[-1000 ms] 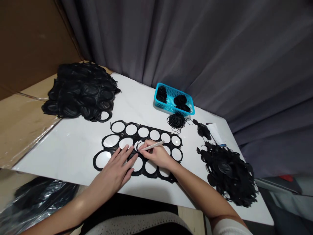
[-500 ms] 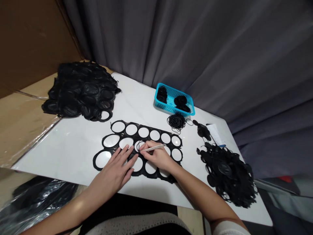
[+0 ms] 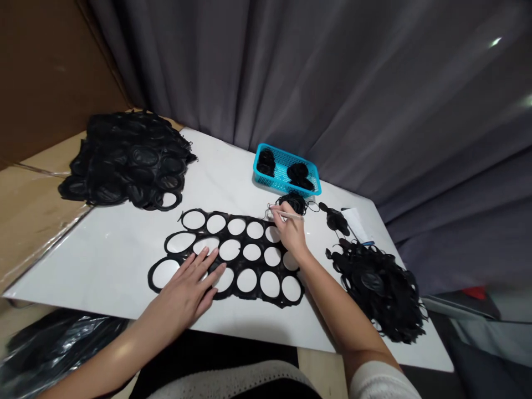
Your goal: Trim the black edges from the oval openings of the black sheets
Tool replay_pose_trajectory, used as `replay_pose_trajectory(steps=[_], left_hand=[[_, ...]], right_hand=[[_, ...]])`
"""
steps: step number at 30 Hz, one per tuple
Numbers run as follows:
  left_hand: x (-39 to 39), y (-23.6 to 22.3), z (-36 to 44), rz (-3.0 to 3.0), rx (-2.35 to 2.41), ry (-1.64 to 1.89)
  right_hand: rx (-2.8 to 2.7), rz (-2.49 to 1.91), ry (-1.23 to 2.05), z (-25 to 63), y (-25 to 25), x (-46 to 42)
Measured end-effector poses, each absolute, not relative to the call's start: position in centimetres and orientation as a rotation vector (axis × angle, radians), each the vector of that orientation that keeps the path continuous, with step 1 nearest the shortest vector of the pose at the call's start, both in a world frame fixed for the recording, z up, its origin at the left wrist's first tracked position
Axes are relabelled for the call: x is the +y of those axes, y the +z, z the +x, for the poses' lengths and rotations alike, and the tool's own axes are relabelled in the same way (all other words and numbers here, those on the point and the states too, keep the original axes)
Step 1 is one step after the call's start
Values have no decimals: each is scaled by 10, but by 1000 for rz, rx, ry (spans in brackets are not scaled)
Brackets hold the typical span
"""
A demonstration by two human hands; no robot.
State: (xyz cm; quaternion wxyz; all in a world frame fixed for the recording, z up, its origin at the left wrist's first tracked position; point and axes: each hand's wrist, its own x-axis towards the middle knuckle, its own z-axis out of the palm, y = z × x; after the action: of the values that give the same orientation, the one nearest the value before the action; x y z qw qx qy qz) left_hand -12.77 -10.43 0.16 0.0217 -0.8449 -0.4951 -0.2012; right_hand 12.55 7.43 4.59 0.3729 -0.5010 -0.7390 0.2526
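Observation:
A flat black sheet [image 3: 238, 265] with rows of round holes lies on the white table. My left hand [image 3: 187, 291] rests on its left part, fingers spread and pressing down. My right hand [image 3: 294, 235] is closed around a slim pale pen-like tool [image 3: 293, 214]. This hand is over the sheet's far right edge, beside a loose heap of thin black rings [image 3: 296, 200]. Thin black strands show at the tool's tip, but whether it grips them I cannot tell.
A blue plastic basket [image 3: 278, 184] holding black bundles stands at the back. Piles of black perforated sheets [image 3: 133, 158] and black scraps [image 3: 376, 288] lie left and right. White paper [image 3: 355, 224] sits near a small black clump [image 3: 334, 219]. Grey curtain [image 3: 332, 83] hangs behind.
My right hand has moved away and to the right with the tool, from a hole in the sheet's middle row to the ring heap. My left hand stays on the sheet.

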Motion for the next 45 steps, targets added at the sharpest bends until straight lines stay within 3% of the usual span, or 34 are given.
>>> replay_pose_trajectory(steps=[6, 13, 32, 42, 45], left_hand=[[-94, 7, -97, -2697, -1478, -699], [-94, -3, -75, -2734, -1463, -722], [-104, -5, -81, -2873, -1310, -620], [-102, -2, -82, -2911, -1300, -609], [-103, -1, -82, -2906, -1305, -639]], right_hand=[[-1983, -1236, 1164, 134, 50, 20], [-1855, -1218, 1401, 131, 42, -5], [-2065, -1115, 1223, 133, 36, -5], [-2299, -810, 852, 135, 26, -16], [-2242, -878, 971, 135, 29, -14]])
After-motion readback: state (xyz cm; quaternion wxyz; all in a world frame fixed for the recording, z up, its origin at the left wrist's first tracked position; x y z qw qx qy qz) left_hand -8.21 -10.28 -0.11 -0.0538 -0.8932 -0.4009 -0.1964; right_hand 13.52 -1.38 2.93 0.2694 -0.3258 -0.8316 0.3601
